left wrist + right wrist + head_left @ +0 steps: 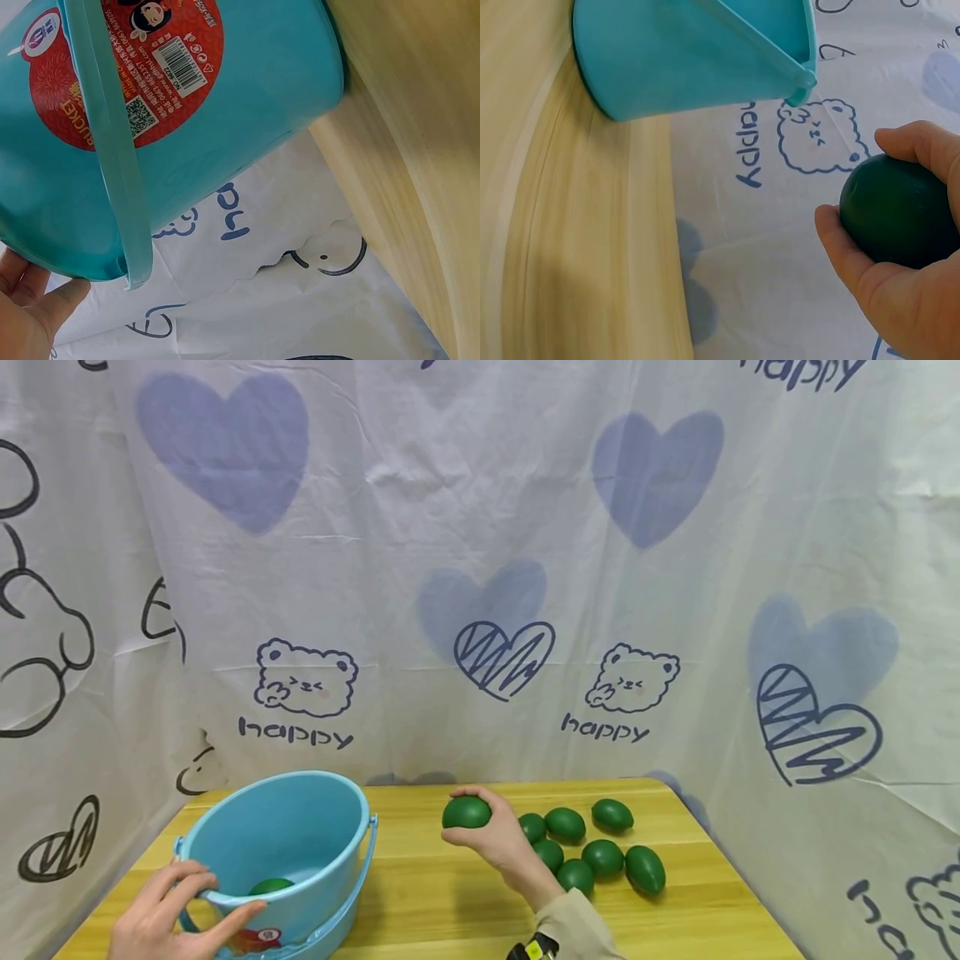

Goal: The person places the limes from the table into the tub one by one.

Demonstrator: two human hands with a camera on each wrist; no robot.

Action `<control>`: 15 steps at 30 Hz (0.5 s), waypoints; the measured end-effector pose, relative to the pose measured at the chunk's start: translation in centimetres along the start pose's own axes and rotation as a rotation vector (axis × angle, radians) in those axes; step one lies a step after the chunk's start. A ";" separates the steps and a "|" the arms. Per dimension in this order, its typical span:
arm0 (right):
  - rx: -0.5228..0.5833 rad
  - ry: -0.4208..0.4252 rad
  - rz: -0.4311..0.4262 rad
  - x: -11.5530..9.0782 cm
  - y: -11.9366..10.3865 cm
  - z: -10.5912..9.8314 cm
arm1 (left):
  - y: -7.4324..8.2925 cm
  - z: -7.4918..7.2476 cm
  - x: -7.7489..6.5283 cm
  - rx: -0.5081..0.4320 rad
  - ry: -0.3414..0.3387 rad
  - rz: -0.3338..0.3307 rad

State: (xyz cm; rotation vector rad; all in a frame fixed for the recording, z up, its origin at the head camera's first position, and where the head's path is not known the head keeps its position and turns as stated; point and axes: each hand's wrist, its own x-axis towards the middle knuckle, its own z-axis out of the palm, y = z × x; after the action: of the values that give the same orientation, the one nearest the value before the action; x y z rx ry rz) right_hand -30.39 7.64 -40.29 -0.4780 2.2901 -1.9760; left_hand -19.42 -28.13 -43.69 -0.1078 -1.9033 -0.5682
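A light blue bucket [352, 860] stands at the left of the table, its handle hanging down. My left hand [161, 914] grips its near rim, fingers over the edge and thumb along the outside; the left wrist view shows the fingertips at the rim beside a red label [169, 67]. One dark green, egg-shaped fruit [272, 886] lies inside the bucket, partly hidden by the wall. To the right of the bucket, my right hand [495, 839] holds another smooth green fruit [896, 214] between thumb and fingers, raised above the table.
Several more green fruits [603, 858] lie grouped on the wooden table [420, 910], right of my right hand and partly behind its wrist. A white cloth [405, 693] printed with hearts and bears hangs behind the table and along both sides.
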 end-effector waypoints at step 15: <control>-0.025 -0.037 -0.077 1.4 -1.6 3.0 | -0.1 0.1 0.0 0.008 -0.004 -0.004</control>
State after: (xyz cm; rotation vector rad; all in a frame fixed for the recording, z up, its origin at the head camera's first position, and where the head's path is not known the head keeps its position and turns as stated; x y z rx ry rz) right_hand -30.67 4.18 -38.98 -0.6082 2.3099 -1.9573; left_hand -19.49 -28.15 -43.74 -0.1004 -1.9098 -0.5638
